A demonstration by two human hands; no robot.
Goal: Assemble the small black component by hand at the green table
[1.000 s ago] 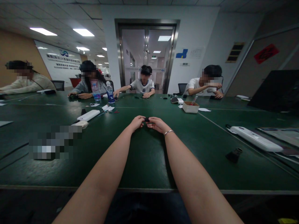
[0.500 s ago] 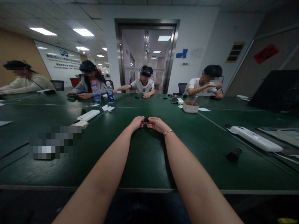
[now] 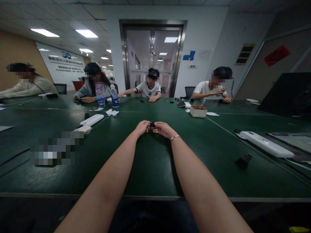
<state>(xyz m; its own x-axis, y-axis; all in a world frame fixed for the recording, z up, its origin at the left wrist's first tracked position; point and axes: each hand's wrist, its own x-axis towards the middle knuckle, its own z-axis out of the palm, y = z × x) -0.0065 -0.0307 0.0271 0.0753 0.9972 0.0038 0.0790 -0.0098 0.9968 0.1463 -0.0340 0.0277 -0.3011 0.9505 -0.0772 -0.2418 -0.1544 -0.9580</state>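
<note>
Out over the green table [image 3: 155,168], a small black object [image 3: 152,124] is held between my two hands. It looks short and roughly cylindrical, with a lighter bit at its left end, but is too small to identify. The fingertips of my left hand [image 3: 142,128] pinch the left end. My right hand [image 3: 164,130], with a bracelet at the wrist, has thumb and fingers closed on the right end. Fingers cover part of the object. A dark brush-like piece with a round opening [image 3: 244,160] rests on the table, right of my right forearm.
Several people sit across the table. White elongated devices [image 3: 92,120] lie left, and another white device [image 3: 267,144] lies right. Two bottles [image 3: 115,97] stand at the far left, near paper scraps [image 3: 112,112]. A small open box [image 3: 198,111] sits at the far right.
My hands stay in nearly the same place, with the black object slightly shifted between the fingertips. Across the table, the person at right has lowered a raised hand.
</note>
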